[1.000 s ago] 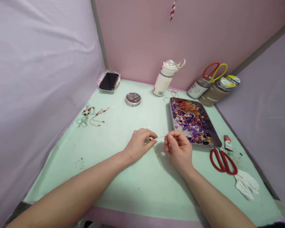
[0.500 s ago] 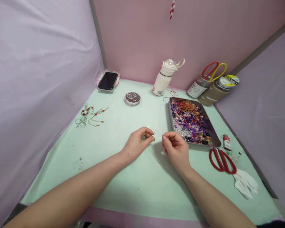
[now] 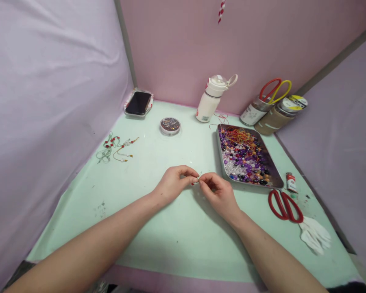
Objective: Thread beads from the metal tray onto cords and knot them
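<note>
Over the middle of the table my left hand (image 3: 177,182) pinches a thin cord (image 3: 200,174) between thumb and fingertips. My right hand (image 3: 218,193) meets it there, its thumb and forefinger closed on the same cord. The fingertips of both hands nearly touch, and a short bit of cord sticks up between them. Something small and red shows at the left fingertips, too small to name. Just beyond my right hand lies a metal tray (image 3: 276,178) of purple, black and clear beads (image 3: 240,158), with orange and red cords tangled on top.
Red-handled scissors (image 3: 285,206), a white glove (image 3: 314,235) and a small red-labelled bottle (image 3: 290,182) lie at right. Behind stand a white water bottle (image 3: 208,103) and two jars (image 3: 253,114). A round case (image 3: 170,126), a phone (image 3: 138,103) and a beaded cord (image 3: 117,142) are at left.
My right hand has moved left until its fingertips meet those of my left hand. The cord that stretched in a loop between them is now mostly hidden.
</note>
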`<state>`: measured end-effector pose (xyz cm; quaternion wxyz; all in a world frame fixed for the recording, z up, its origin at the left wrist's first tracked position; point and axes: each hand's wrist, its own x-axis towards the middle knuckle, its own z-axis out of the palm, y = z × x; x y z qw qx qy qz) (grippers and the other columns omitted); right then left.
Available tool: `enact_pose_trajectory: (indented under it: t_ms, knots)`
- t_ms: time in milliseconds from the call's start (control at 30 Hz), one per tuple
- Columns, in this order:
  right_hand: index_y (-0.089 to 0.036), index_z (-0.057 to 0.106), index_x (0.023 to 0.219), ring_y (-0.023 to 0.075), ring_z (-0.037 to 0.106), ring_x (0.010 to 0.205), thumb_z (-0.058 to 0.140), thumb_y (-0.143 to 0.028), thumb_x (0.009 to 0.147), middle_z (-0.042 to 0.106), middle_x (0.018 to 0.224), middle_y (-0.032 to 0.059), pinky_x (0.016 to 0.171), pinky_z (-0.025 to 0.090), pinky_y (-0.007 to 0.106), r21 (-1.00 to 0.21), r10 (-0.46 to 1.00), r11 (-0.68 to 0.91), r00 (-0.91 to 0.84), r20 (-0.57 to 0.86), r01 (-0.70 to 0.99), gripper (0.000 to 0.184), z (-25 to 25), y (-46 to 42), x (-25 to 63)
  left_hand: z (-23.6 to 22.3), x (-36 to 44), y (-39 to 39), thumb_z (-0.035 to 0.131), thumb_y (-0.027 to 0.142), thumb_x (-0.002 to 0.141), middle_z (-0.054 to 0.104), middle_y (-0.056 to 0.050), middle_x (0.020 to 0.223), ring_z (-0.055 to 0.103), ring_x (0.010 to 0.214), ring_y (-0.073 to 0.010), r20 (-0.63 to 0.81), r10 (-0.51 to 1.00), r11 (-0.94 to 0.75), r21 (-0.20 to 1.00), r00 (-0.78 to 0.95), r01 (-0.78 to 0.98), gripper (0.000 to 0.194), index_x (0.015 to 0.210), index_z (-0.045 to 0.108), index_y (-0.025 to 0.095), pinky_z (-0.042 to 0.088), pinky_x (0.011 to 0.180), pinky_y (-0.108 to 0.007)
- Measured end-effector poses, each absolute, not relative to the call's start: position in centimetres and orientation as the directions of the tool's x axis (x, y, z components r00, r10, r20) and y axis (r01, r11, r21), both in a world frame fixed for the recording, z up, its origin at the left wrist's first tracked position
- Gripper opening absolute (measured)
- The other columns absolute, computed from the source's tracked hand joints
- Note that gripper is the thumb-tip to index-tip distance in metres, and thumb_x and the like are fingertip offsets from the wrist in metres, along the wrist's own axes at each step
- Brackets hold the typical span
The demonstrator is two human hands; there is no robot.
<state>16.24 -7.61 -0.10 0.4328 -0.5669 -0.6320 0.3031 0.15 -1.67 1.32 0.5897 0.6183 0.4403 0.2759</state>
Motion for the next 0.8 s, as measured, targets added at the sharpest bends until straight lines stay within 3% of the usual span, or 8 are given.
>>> enact_pose_trajectory:
  t_ms: [300,800]
  knots:
    - [-0.021,0.059,0.079,0.0113,0.051,0.056,0.053,-0.02,0.085,0.061,0.07,-0.0003,0.053,0.04,0.024,-0.8,0.957,0.263,-0.042,0.286,0.54,0.008,-0.4,-7.6,16.6,1.0,-0.2,-1.4,0.063,0.023,0.072,0.073,-0.003,0.082,0.065,0.081,-0.0182,-0.163,0.838,0.047,0.972,0.52,0.228,0.015,0.083,0.072,0.018,0.05,0.08,-0.032]
    - [-0.021,0.059,0.081,0.0108,0.05,0.053,0.054,-0.021,0.085,0.061,0.068,-0.0007,0.05,0.04,0.023,-0.806,0.963,0.223,0.002,0.268,0.548,0.007,-0.4,-7.6,16.6,2.2,0.1,-1.9,0.059,0.027,0.074,0.072,-0.004,0.084,0.065,0.082,-0.0184,-0.186,0.875,0.067,0.961,0.447,0.268,0.015,0.078,0.068,0.017,0.049,0.081,-0.031]
